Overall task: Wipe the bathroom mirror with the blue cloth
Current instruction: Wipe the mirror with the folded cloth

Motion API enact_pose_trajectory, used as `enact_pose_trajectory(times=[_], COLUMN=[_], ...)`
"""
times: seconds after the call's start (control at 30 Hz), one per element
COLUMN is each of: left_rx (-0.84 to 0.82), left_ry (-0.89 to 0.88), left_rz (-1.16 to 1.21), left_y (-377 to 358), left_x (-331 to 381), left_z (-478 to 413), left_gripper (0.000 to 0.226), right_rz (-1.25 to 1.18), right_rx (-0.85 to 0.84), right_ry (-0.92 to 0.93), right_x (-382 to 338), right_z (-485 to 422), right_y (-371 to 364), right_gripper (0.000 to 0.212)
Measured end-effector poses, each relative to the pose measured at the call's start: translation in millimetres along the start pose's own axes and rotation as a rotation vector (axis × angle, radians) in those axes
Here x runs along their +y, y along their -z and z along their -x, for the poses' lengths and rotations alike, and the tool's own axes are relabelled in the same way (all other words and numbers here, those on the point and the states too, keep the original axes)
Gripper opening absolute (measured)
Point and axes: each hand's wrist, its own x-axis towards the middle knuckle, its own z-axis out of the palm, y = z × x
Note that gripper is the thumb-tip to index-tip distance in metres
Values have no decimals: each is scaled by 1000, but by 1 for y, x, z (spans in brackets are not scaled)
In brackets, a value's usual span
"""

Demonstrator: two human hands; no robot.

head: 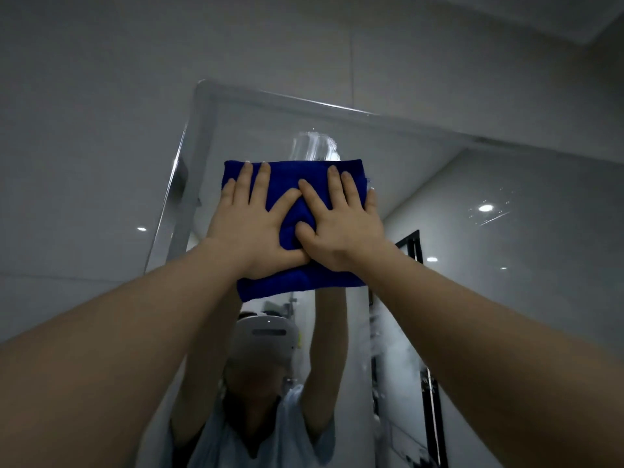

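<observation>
**Blue cloth: pressed to glass**

Blue cloth (288, 179) lay flat against the bathroom mirror (422, 184), high up near its top edge. Left hand (251, 228) and right hand (341, 231) pressed it side by side, fingers (243, 184) straight and spread, gripping nothing, probably to spread pressure evenly. Wet streak (314, 148) showed just above.
</observation>
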Motion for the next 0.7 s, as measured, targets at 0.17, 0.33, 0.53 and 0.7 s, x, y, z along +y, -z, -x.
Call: enact_pose_trajectory(times=[0.17,0.33,0.53,0.7], left_rx=[19,48,9,9], left_ry=[-6,-4,19,-67], left_rz=[-5,25,43,33], left_y=[6,13,23,26], left_x=[-6,-10,0,45], left_z=[-34,-62,-91,-104], left_gripper=[106,104,102,100], right_rz=[11,29,66,77], right_rx=[42,70,77,61], right_ry=[-2,1,-23,-104], right_x=[13,25,44,85], right_z=[-30,-55,-68,-53], right_y=[8,19,30,31], right_gripper=[63,62,59,59])
